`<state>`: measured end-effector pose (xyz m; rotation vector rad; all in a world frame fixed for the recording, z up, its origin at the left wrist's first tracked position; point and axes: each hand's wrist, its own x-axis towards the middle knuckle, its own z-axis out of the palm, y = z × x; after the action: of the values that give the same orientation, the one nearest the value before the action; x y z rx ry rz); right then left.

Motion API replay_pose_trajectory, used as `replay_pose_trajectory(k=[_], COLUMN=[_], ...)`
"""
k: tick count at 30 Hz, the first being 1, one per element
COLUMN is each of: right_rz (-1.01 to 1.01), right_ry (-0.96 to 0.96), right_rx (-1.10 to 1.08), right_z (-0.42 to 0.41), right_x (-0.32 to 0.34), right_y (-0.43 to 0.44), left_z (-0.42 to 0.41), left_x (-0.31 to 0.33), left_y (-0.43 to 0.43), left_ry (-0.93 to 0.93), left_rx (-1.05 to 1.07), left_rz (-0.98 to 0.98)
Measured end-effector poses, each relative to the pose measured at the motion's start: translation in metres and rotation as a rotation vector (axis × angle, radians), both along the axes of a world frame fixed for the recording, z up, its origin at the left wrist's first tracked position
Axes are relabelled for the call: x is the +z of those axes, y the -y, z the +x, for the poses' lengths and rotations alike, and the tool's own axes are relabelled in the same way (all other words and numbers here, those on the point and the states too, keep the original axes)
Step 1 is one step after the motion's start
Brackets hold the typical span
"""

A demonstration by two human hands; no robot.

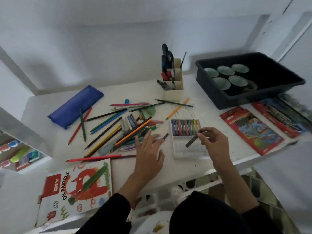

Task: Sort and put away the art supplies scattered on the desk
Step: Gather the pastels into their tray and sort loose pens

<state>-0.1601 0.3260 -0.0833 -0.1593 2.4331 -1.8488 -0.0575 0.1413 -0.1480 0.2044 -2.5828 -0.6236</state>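
Since pencils and loose pastels lie jumbled in one heap (pixel 118 132) just right of the blue pencil case (pixel 76 106), sorting looks far from done. Beside that heap the left hand (pixel 148 154) spreads flat, fingers straight and holding nothing, probably reaching for the purple pastel (pixel 165 136) near its fingertips. Further right, the right hand (pixel 214 142) pinches a dark pastel (pixel 192 140) over the pastel tray (pixel 190 152), whose back row is filled and front row bare, apparently to slot it in.
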Motion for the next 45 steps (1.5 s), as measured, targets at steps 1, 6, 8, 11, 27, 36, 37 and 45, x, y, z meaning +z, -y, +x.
replay_pose_trajectory(k=[1, 6, 8, 11, 27, 36, 37, 45], right_rz=[0.045, 0.296, 0.346, 0.485, 0.64, 0.714, 0.71, 0.991], right_ry=[-0.013, -0.021, -0.001, -0.024, -0.201, -0.523, -0.555, -0.63], right_rx=[-0.039, -0.014, 0.077, 0.197, 0.371, 0.608, 0.633, 0.702], right_z=[-0.007, -0.033, -0.041, -0.051, -0.072, -0.097, -0.099, -0.102], right_x=[-0.001, -0.009, -0.014, -0.028, -0.052, -0.035, -0.034, -0.04], right_y=[-0.013, -0.045, -0.043, -0.037, -0.046, 0.019, 0.031, 0.121], left_z=[-0.008, -0.042, -0.045, -0.046, -0.043, -0.04, -0.042, -0.045], left_x=[-0.002, -0.003, -0.007, -0.011, -0.007, -0.013, -0.014, -0.014], left_y=[-0.008, -0.036, -0.042, -0.046, -0.048, -0.035, -0.035, -0.034], left_ry=[0.038, 0.38, 0.481, 0.451, 0.317, 0.142, 0.168, 0.262], left_rx=[-0.066, -0.133, -0.092, -0.034, 0.175, 0.776, 0.792, 0.807], left_rz=[-0.06, -0.303, -0.291, -0.275, -0.175, 0.006, 0.025, -0.004])
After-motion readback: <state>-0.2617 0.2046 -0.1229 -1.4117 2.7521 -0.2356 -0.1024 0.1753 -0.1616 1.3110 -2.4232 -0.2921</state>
